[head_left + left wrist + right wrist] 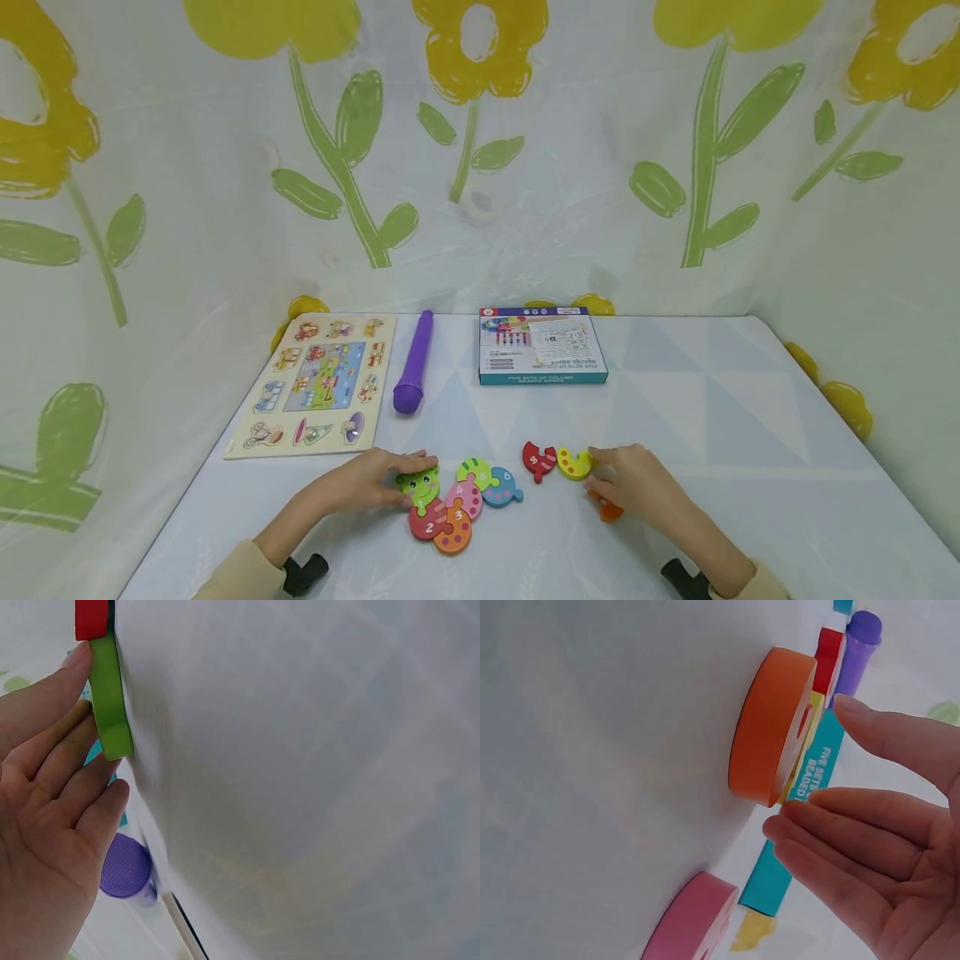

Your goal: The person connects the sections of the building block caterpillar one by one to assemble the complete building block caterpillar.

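Observation:
A joined chain of caterpillar puzzle pieces, numbered on top, lies on the table. My left hand (365, 482) holds its green head piece (422, 489) between thumb and fingers. A red piece (427, 521), an orange piece (453, 533), a pink piece (465, 497), a green piece and a blue piece (502, 488) follow. To the right, my right hand (628, 481) reaches over loose pieces, index fingertip at the yellow piece (574, 464). Beside that lies a red piece (538, 461). An orange piece (772, 727) sits partly under the hand; another pink piece (694, 919) shows in the right wrist view.
A wooden peg-puzzle board (311, 383) lies at the back left. Next to it is a purple toy microphone (414, 362). A flat teal-edged box (543, 346) rests at the back middle, before a flower-patterned cloth wall (555, 208).

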`<state>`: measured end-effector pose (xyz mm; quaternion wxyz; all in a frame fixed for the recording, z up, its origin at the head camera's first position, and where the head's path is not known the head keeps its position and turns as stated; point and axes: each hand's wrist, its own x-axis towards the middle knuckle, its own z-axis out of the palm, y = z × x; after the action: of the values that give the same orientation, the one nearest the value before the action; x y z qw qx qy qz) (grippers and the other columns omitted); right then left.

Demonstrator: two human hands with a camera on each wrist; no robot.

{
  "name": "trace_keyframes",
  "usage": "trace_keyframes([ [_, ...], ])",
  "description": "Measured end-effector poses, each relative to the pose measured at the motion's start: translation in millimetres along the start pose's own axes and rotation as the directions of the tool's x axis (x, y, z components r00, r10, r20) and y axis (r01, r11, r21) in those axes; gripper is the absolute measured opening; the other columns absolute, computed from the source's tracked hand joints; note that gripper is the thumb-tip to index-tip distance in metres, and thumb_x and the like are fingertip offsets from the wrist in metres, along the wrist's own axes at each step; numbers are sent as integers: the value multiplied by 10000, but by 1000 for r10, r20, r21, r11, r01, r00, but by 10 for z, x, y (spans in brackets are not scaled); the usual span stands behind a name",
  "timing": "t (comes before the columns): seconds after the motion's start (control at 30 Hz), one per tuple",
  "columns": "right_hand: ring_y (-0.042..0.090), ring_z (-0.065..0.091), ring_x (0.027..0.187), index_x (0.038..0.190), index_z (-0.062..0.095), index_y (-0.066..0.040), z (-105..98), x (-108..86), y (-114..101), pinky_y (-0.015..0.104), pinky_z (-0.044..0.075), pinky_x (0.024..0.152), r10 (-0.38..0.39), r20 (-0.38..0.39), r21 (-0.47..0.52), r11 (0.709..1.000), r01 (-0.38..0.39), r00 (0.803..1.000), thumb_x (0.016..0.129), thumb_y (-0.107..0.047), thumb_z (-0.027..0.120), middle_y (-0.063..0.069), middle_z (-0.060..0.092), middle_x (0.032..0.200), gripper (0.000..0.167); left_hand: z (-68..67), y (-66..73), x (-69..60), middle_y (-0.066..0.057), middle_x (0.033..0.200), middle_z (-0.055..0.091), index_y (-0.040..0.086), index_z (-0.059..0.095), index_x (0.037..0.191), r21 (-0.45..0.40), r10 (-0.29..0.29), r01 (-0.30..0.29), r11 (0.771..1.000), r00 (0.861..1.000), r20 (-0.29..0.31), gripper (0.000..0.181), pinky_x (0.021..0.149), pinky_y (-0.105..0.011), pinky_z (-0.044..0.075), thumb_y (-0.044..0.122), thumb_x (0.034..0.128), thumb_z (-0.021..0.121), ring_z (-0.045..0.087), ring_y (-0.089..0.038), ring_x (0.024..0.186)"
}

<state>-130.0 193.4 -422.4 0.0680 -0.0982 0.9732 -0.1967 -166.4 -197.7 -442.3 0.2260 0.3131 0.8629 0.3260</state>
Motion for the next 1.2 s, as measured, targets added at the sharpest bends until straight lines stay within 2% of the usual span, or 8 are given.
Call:
trace_keyframes([
  [0.1, 91, 476, 594, 1147, 695, 5, 12, -23, 7, 179, 333, 435, 5, 18, 25, 1000, -5, 1000, 779, -186, 809, 31, 730, 884, 430, -2, -3, -2, -53, 1444, 457, 164, 544, 1383, 3, 2, -2, 1000, 1000, 0, 566, 1099, -433, 332, 217, 853, 733, 395, -225, 1353],
  [0.33, 91, 544, 648, 1165, 673, 30, 65, -4, -15, 189, 444, 465, -18, 0, 54, 998, 18, 1000, 779, -176, 808, 119, 718, 1038, 457, 0, -8, 1, -50, 1442, 458, 168, 543, 1384, 10, 6, -6, 1000, 1000, -4, 563, 1098, -429, 335, 224, 856, 730, 400, -219, 1350],
  [0.5, 159, 628, 806, 1170, 673, 24, 89, 29, -25, 258, 574, 658, -37, -14, 24, 999, 37, 999, 770, -201, 819, 148, 696, 1108, 482, 7, -13, 8, -38, 1442, 460, 159, 540, 1385, 5, 7, -7, 1000, 1000, 1, 565, 1098, -411, 339, 233, 858, 728, 401, -212, 1349],
  [0.6, 166, 616, 795, 1164, 680, 18, 113, 67, -37, 233, 549, 615, -43, -14, 25, 999, 43, 999, 764, -215, 824, 143, 698, 1104, 485, 8, -13, 9, -39, 1441, 461, 155, 540, 1384, 4, 8, -8, 1000, 1000, 3, 565, 1097, -407, 341, 227, 856, 729, 401, -214, 1349],
  [0.73, 121, 544, 712, 1146, 694, 6, 151, 124, -60, 184, 441, 506, -49, -27, -4, 999, 49, 998, 750, -247, 836, 137, 704, 1086, 490, 8, -13, 11, -45, 1441, 461, 153, 540, 1385, 9, 10, -10, 1000, 1000, 2, 566, 1097, -410, 340, 221, 856, 730, 402, -218, 1348],
  [0.87, 129, 536, 715, 1137, 700, 2, 173, 166, -97, 201, 501, 627, -54, -25, -42, 998, 52, 998, 738, -279, 843, 128, 712, 1048, 509, 9, -17, 10, -48, 1439, 464, 160, 542, 1383, 15, 9, -9, 1000, 1000, 0, 564, 1096, -412, 343, 228, 856, 730, 405, -220, 1347],
  [1.0, 174, 571, 782, 1141, 701, -8, 177, 192, -138, 299, 567, 765, -44, -12, -55, 998, 43, 999, 741, -278, 841, 123, 706, 1062, 503, 12, -18, 6, -50, 1441, 462, 174, 544, 1384, 11, 7, -7, 1000, 1000, -2, 563, 1095, -416, 344, 233, 856, 731, 404, -223, 1348],
  [1.2, 216, 609, 838, 1095, 722, -16, 185, 224, -148, 388, 567, 836, -46, -16, -72, 996, 45, 999, 740, -255, 843, 117, 711, 1046, 445, 15, -25, 8, -46, 1442, 460, 179, 544, 1384, 10, 13, -13, 1000, 1000, -5, 562, 1096, -414, 341, 230, 856, 732, 401, -216, 1349],
])
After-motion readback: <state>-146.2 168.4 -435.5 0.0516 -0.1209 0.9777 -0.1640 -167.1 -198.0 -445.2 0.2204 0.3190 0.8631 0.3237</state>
